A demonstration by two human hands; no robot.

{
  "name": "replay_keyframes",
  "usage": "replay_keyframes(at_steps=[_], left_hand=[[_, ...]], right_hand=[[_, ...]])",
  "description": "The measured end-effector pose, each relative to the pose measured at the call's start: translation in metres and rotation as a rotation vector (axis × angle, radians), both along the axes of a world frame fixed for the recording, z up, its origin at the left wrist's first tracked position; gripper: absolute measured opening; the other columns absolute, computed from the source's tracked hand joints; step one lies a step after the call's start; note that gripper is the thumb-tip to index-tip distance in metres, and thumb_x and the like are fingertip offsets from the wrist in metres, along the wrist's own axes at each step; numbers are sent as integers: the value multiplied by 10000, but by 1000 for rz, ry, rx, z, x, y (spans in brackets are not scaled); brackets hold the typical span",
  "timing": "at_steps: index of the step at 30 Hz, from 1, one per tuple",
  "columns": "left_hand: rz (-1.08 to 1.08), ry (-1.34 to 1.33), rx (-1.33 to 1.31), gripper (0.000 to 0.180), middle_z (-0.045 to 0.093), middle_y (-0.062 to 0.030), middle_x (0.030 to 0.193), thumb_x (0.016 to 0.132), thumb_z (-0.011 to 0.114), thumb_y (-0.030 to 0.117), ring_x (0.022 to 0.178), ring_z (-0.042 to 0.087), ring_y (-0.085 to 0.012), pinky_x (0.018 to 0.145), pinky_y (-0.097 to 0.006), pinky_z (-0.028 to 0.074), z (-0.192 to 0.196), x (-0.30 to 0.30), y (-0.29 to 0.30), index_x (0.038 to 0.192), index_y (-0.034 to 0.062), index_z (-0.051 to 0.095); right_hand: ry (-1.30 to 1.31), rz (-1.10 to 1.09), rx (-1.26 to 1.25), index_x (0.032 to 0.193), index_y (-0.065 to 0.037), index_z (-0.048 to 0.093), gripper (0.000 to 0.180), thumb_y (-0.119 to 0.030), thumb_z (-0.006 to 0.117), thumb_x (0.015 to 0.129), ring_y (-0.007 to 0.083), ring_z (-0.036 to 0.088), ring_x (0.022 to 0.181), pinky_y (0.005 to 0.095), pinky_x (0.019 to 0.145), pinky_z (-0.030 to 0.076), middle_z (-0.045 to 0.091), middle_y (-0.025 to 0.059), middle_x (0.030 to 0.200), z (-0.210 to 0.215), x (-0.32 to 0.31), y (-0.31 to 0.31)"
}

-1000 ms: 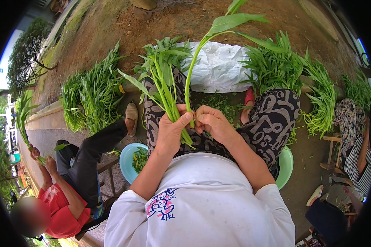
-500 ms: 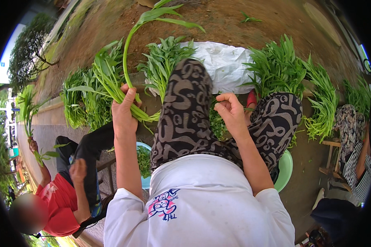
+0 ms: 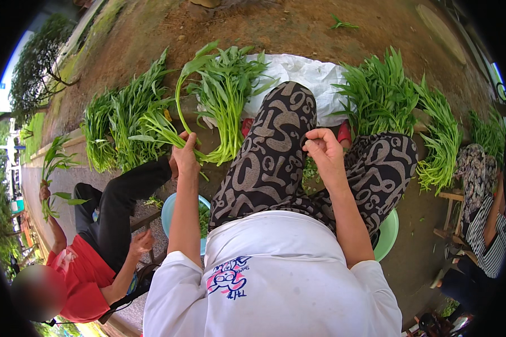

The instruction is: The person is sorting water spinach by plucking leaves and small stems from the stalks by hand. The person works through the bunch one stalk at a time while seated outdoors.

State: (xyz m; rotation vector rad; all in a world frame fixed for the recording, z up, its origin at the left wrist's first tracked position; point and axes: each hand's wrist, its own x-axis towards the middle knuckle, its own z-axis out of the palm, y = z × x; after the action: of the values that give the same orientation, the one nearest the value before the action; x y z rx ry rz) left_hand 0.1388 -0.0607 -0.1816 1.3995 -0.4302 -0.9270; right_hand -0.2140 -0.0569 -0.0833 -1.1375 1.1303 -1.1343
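Note:
My left hand (image 3: 186, 156) is closed around a bunch of water spinach (image 3: 158, 126), its pale stems pointing away to the far left. One long stem stands up from that hand, its leafy tip bending over toward a pile of water spinach (image 3: 226, 106) by my left knee. The held bunch's cut ends lie near the base of that pile. Above my right thigh, my right hand (image 3: 327, 153) has thumb and fingertips pinched together. Whatever may be between those fingertips is too small to make out.
A white sheet (image 3: 303, 84) lies beyond my knees, with more greens (image 3: 379, 92) to its right. A blue basin (image 3: 168, 216) holds leaves at my left; a green basin (image 3: 389, 236) stands right. A red-shirted person (image 3: 87, 275) sits left holding greens; another in stripes (image 3: 492, 241) sits right.
My left hand has come down and nearer, the bunch lowering with it and the long stem's tip dropping. My left knee has shifted right. The neighbour's free hand has moved to the right.

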Motion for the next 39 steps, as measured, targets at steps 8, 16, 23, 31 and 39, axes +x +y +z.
replay_keyframes(at_steps=[8,16,23,31,39], left_hand=[[59,-264,-98,218,573,-7,795,745,704,-16,660,522,-97,594,-233,427,-45,12,1,912,38,575],[-200,-640,483,231,650,-41,762,639,752,69,700,614,-155,671,-306,481,-96,-4,29,841,57,642],[-303,-601,503,281,670,-55,816,648,746,81,758,634,-175,736,-306,487,-124,0,45,916,68,664],[-139,-360,211,211,620,-14,798,750,697,48,629,574,-106,574,-246,476,-119,24,46,949,30,629],[-245,-170,-68,299,595,-24,819,912,542,170,565,480,-74,499,-220,385,54,-20,8,1156,-2,538]], right_hand=[[43,68,4,951,-11,543,105,-62,578,867,42,510,705,187,648,424,551,-13,784,3,4,1],[21,105,11,938,-15,546,90,-60,577,867,42,505,700,186,637,420,546,-15,782,3,3,2],[26,112,11,933,-13,550,81,-56,575,870,39,498,703,183,628,420,549,-17,795,1,3,1],[-40,138,25,935,-12,551,89,-62,585,869,40,509,711,185,636,429,551,-13,805,-2,6,2],[-68,65,30,972,-8,560,133,-126,552,910,74,555,731,207,669,464,593,21,830,4,1,3]])
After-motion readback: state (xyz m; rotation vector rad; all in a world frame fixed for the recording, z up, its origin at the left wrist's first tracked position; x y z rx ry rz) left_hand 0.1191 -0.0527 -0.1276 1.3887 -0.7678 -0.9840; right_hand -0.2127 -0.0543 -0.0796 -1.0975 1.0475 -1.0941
